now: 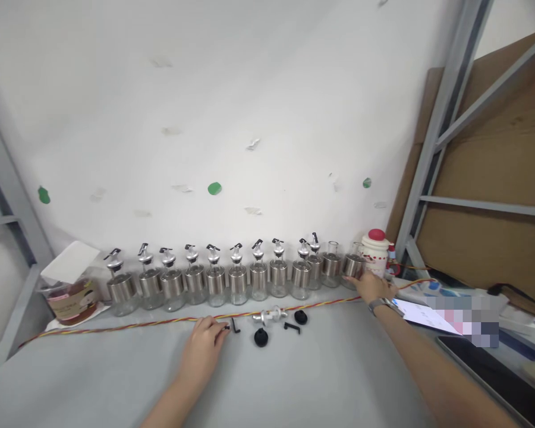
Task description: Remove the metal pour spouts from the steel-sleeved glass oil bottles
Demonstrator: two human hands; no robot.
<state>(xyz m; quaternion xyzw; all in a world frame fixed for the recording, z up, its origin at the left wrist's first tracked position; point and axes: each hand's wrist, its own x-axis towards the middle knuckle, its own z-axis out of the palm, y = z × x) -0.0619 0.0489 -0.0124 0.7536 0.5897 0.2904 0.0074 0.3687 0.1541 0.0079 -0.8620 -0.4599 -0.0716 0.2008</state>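
**Steel-banded bottle (353, 265) at your right hand (372, 288), black parts by your left hand (206, 340)**

Nearest, both your forearms are cut off by the frame, as is the dark device (494, 374) on the right. Your left hand rests on the grey table (339, 380), fingers curled in narrowly; a small dark bit shows at the tips, and you cannot tell whether it is pinched. Just right of it lies a black lever (236, 326), then a round black cap (261, 337), with a second lever (292, 327) and second cap (300, 317) farther right. Silver spouts (270, 316) lie just beyond, their outlines running together.

Farther off, past the twisted cord (151, 324), your right hand is partly open, touching the low part of the rightmost bottle; its far fingers are hidden, so you cannot tell how firmly it grips. That bottle has an open neck; a white jar (376, 254) stands behind it. Pixelation masks part of the lit screen (421, 315).
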